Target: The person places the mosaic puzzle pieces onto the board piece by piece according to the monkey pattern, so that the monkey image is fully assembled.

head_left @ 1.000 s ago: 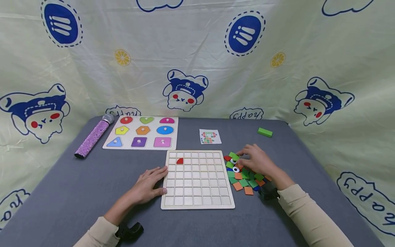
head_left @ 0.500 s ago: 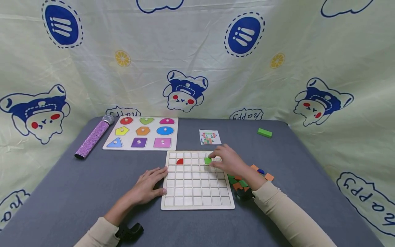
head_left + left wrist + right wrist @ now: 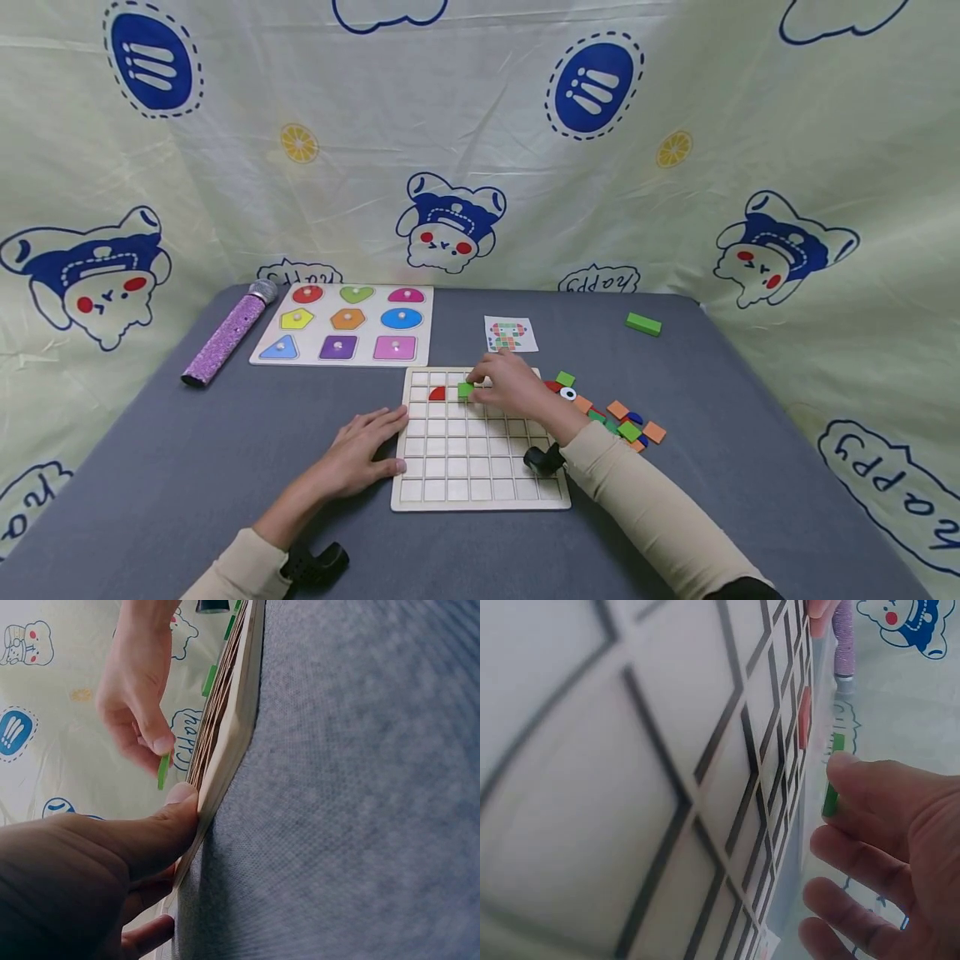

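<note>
Patterned cloth backdrop [image 3: 480,108] hangs behind a grey table [image 3: 135,500], bare to the left and along the near side, so there is room to move there; the grid board [image 3: 480,503] lies flat, its far left corner meeting or nearly meeting the shape board [image 3: 309,348], a tight edge; the left hand [image 3: 363,450] rests relaxed fingertips and thumb on the grid board's left edge, a useful brace; loose tiles [image 3: 629,431] crowd the right edge beneath the right arm; the right hand [image 3: 510,383] pinches a green tile [image 3: 463,392] above the far rows, right of the red quarter piece [image 3: 437,393]; best, I judge, to hold it parallel to the board, square it to the ridges, lower without wedging, then press lightly, the black wrist camera [image 3: 546,460] kept clear of the grid.
</note>
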The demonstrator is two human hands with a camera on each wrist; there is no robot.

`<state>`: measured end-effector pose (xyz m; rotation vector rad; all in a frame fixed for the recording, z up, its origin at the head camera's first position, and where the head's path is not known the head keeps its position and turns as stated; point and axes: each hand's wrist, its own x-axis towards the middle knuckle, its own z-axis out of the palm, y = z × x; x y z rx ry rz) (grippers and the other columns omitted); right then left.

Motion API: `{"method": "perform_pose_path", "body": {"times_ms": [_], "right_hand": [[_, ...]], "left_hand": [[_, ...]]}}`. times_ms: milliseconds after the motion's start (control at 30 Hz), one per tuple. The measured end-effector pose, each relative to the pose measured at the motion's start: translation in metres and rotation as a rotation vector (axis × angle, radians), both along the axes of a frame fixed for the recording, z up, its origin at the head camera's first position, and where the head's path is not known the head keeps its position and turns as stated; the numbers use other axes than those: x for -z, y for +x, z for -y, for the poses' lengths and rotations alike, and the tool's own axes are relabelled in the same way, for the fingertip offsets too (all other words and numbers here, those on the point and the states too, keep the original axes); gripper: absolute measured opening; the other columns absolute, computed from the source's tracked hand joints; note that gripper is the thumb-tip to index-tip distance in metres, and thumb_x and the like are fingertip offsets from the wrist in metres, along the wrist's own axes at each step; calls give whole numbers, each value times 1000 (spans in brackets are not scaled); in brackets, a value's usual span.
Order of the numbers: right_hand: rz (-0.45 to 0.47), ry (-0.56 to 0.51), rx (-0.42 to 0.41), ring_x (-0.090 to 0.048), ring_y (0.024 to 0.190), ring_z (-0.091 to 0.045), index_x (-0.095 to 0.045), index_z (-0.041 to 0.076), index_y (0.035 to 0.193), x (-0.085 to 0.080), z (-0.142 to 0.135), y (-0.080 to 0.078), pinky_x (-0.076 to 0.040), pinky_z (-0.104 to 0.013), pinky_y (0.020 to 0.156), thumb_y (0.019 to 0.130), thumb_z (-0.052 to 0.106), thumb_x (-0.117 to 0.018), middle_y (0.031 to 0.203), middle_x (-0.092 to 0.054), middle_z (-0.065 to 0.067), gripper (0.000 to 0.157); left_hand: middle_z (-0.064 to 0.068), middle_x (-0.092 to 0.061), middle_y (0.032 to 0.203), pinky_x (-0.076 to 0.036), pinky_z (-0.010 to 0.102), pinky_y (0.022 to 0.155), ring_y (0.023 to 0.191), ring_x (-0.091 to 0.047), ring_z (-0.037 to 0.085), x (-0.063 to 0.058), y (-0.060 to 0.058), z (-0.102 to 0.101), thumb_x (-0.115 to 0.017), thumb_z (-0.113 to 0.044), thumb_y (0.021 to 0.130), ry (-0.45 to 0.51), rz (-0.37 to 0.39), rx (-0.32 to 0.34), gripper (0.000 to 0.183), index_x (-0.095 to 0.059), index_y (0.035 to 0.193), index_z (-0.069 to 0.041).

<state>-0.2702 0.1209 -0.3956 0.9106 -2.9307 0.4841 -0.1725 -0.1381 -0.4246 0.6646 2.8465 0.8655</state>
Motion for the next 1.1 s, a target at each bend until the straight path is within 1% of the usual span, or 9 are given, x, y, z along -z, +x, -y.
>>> {"method": "perform_pose_path", "body": {"times_ms": [67, 100, 267, 300, 367, 633, 800, 1000, 1100], "right_hand": [[18, 15, 11, -55, 92, -18, -74, 16, 99, 1, 5, -2, -44, -39, 87, 83, 24, -72, 96, -66, 1, 18], [20, 25, 15, -55, 91, -17, -74, 16, 99, 1, 7, -3, -43, -40, 90, 83, 25, -72, 95, -66, 2, 18], [42, 46, 15, -55, 87, -15, -74, 15, 99, 4, 14, -7, -43, -38, 91, 82, 26, -74, 94, -66, 1, 21], [46, 46, 12, -55, 86, -15, -74, 15, 99, 5, 15, -8, -44, -37, 90, 82, 26, -74, 94, -66, 1, 21], [54, 49, 8, -54, 85, -16, -74, 15, 100, 5, 16, -9, -43, -34, 80, 81, 26, -74, 94, -66, 0, 21], [22, 105, 11, -50, 83, -14, -74, 17, 101, 8, 19, -10, -40, -29, 73, 82, 29, -73, 96, -66, 3, 22], [22, 109, 2, -48, 80, -13, -74, 17, 102, 8, 19, -11, -38, -29, 71, 82, 31, -73, 94, -65, 3, 25], [28, 75, -8, -52, 83, -14, -73, 16, 103, 8, 15, -10, -43, -31, 76, 81, 31, -74, 95, -66, 2, 27], [47, 38, -5, -54, 85, -15, -73, 15, 104, 6, 9, -7, -43, -39, 96, 83, 28, -73, 96, -66, 1, 25]], "left_hand": [[10, -36, 152, -16, 65, 109, 141, -28, 37, 0, 0, 0, -67, -25, 87, 2, 1, -1, 65, -40, 142, -4], [10, -36, 152, -17, 65, 109, 141, -28, 37, 0, 0, 0, -67, -25, 87, 2, 2, 0, 65, -40, 142, -4], [10, -36, 152, -17, 65, 108, 140, -28, 37, 0, 0, 0, -67, -24, 87, 3, -1, 1, 65, -40, 142, -3], [11, -36, 152, -17, 65, 108, 140, -28, 38, 0, 0, 0, -67, -24, 87, 4, -2, 2, 64, -41, 142, -3], [11, -36, 152, -17, 65, 108, 140, -29, 38, 0, 0, 0, -67, -24, 87, 5, -4, 4, 64, -41, 142, -3], [11, -36, 152, -17, 65, 108, 140, -28, 38, 0, 0, 0, -67, -25, 87, 1, 1, 0, 65, -40, 142, -4], [10, -35, 152, -16, 65, 109, 141, -28, 37, 0, -1, 0, -67, -26, 87, 0, 6, 1, 66, -40, 143, -4], [11, -35, 152, -17, 65, 108, 141, -28, 38, 1, -1, 0, -67, -25, 87, 3, -4, 6, 66, -40, 143, -3], [11, -35, 152, -17, 65, 108, 140, -28, 38, 2, 0, 1, -67, -25, 87, 5, -7, 6, 66, -40, 143, -3]]}}
